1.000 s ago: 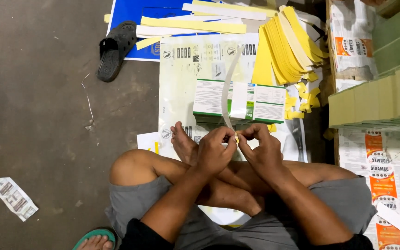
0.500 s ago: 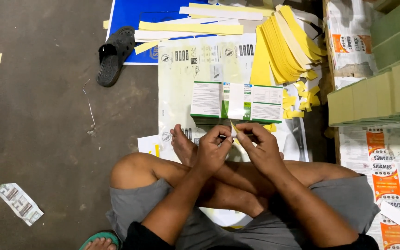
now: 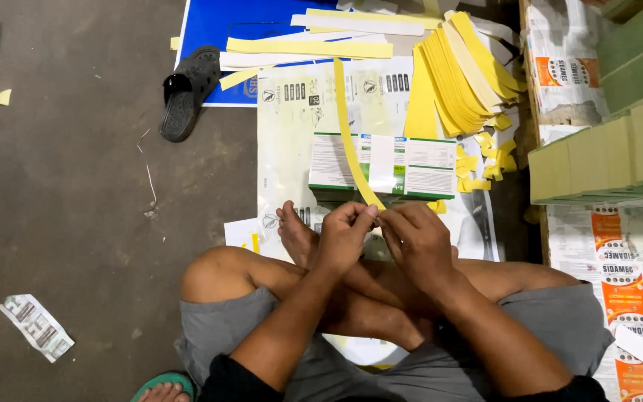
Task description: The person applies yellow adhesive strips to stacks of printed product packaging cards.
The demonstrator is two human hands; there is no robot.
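A: Where are the hands?

B: Low in the middle, over the crossed legs. The left hand (image 3: 344, 238) and right hand (image 3: 418, 242) are together, fingertips meeting, both pinched on the near end of a long yellow strip (image 3: 349, 134).

A: And the strip itself?

B: It runs from the fingers toward twelve o'clock, curving over the bundle of green-and-white cartons (image 3: 382, 165) that lies on the floor just beyond the hands. A white band (image 3: 387, 164) wraps the bundle's middle.

A: Any containers about?

B: At three o'clock a stack of flat greenish boxes (image 3: 608, 152) stands in a row; whether anything is inside them I cannot tell, as they look closed. Printed sacks (image 3: 619, 275) lie under and around them.

A: What else is on the floor?

B: A fan of yellow strips (image 3: 463, 71) at one o'clock, with small yellow scraps (image 3: 485, 152) beside it. A blue sheet (image 3: 217, 30) at eleven o'clock, a black sandal (image 3: 187, 89) on its edge, and a crumpled printed wrapper (image 3: 36, 327) at eight o'clock on the grey floor (image 3: 61, 208).
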